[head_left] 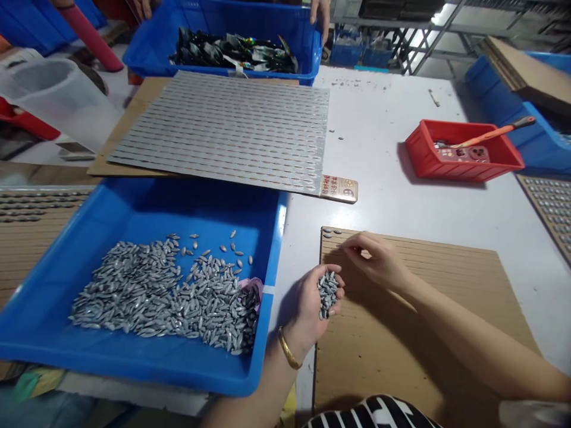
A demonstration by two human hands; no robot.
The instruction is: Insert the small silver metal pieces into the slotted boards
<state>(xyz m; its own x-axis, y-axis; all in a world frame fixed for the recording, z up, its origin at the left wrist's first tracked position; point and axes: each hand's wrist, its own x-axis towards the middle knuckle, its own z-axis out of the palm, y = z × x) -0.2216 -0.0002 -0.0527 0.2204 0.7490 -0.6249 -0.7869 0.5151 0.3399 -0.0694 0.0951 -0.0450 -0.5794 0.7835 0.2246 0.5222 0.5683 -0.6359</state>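
My left hand is cupped shut around a handful of small grey oval metal pieces, held over the left edge of a grooved brown cardboard sheet. Just to its right, my right hand hovers over the sheet with fingertips pinched together near the upper left corner, where two or three pieces lie in the grooves. What the pinch holds is too small to see. A blue tray on the left holds a heap of the same grey pieces.
A silver sheet filled with rows of pieces lies beyond the tray. Another person's hands grip a far blue bin of dark scraps. A red tray with an orange-handled tool sits at right, and another filled sheet at the right edge.
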